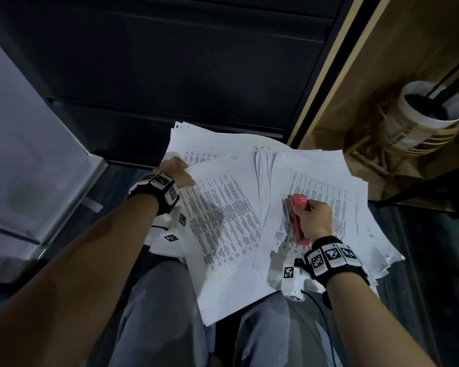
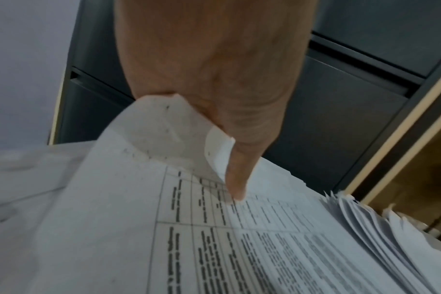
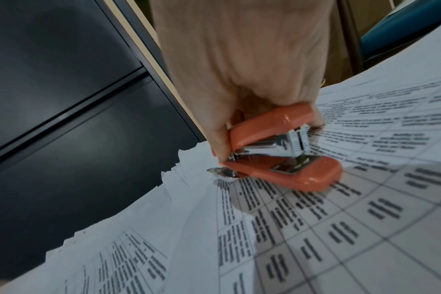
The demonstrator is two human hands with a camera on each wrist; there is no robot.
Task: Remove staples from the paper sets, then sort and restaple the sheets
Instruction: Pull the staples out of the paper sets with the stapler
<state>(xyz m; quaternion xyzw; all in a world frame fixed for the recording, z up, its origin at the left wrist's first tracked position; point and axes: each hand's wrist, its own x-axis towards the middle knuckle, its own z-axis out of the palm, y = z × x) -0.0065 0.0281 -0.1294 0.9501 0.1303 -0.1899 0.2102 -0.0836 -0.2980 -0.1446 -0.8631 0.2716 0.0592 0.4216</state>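
Observation:
Printed sheets with tables lie in two loose piles on my lap: a left pile point(image 1: 223, 221) and a right pile point(image 1: 323, 186). My left hand point(image 1: 176, 172) pinches the curled top corner of a sheet point(image 2: 174, 135) on the left pile, thumb point(image 2: 235, 179) pointing down onto the page. My right hand point(image 1: 316, 217) grips a small red stapler point(image 1: 297, 221) just above the right pile. In the right wrist view the stapler point(image 3: 285, 157) shows its metal jaw and a silver tip close to the paper point(image 3: 340, 228).
A dark metal cabinet point(image 1: 170, 75) stands in front of my knees. A wooden shelf unit point(image 1: 382, 62) at the right holds a white round container point(image 1: 429, 115). A pale appliance point(image 1: 24, 154) is at the left. Small tagged white blocks point(image 1: 289, 274) lie among the papers.

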